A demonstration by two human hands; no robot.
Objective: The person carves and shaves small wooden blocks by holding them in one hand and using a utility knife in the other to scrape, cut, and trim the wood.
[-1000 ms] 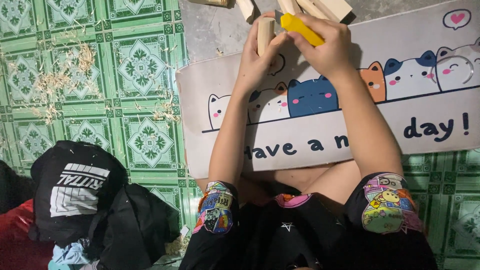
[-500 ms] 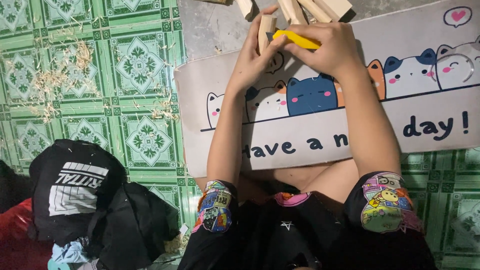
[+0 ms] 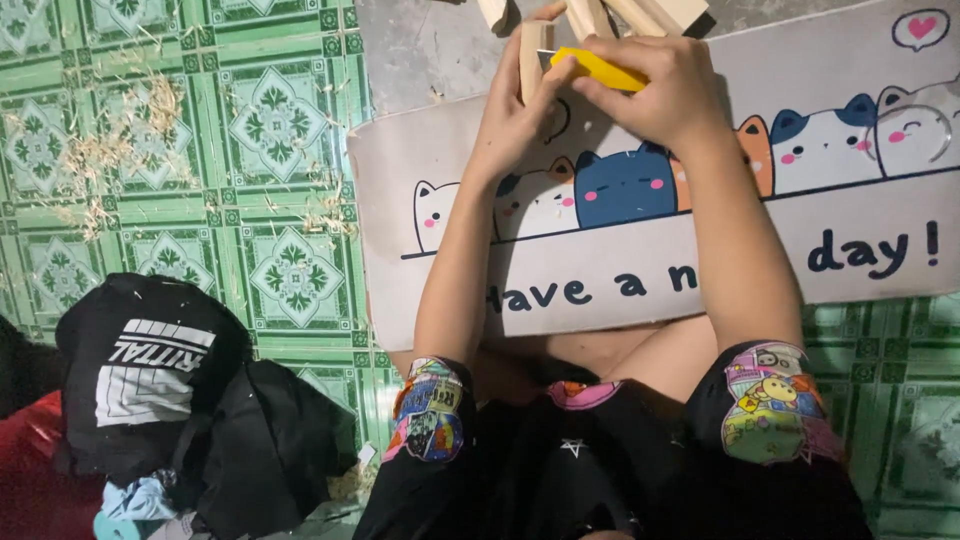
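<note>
My left hand [image 3: 512,115] is closed around a pale wooden block [image 3: 533,48], which it holds upright over a printed mat [image 3: 620,285]. A yellow utility knife [image 3: 600,68] is gripped in my right hand [image 3: 668,95], and its tip rests against the block's right side near my left thumb. Both hands are close together at the top of the view, above the mat's far edge. The blade itself is too small to make out.
Several more wooden blocks [image 3: 650,12] lie on grey floor beyond the mat. Wood shavings [image 3: 115,155] are scattered over green patterned tiles [image 3: 280,110] on the left. Black clothing and a bag [image 3: 150,370] are piled at the lower left, by my knees.
The yellow knife has come down slightly and lies flatter against the block. My left hand has kept the block almost still.
</note>
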